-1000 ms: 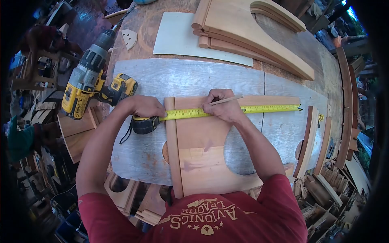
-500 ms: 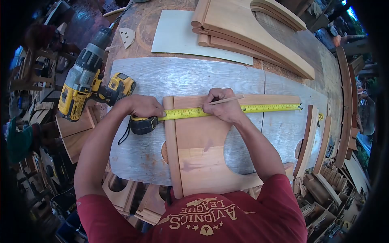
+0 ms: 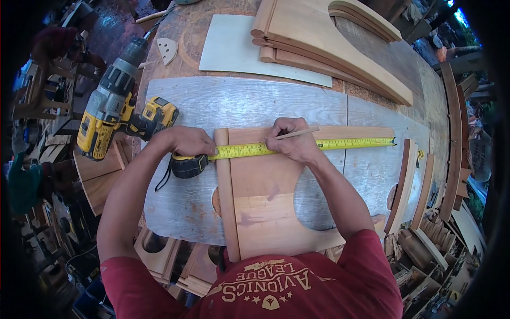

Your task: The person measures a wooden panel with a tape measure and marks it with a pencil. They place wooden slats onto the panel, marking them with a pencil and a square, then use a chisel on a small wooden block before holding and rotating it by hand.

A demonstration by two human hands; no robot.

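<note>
A yellow tape measure (image 3: 189,166) with a black case is drawn out across a curved wooden panel (image 3: 263,183). My left hand (image 3: 190,141) is closed at the case, its fingertips holding the blade beside the panel's rounded left edge strip. My right hand (image 3: 293,142) grips a pencil (image 3: 300,132) that points right, and it rests over the middle of the tape blade (image 3: 350,143). The blade's hooked end reaches the panel's right tip. Part of the blade is hidden beneath my right hand.
A yellow and black cordless drill (image 3: 114,101) lies at the left. Shaped wooden panels (image 3: 313,40) are stacked at the back, partly over a pale sheet (image 3: 228,45). Wooden strips (image 3: 401,186) stand at the right. A grey board (image 3: 180,101) covers the bench under the panel.
The view has shifted very slightly. Both hands, the pencil and the tape measure keep the same places on the panel.
</note>
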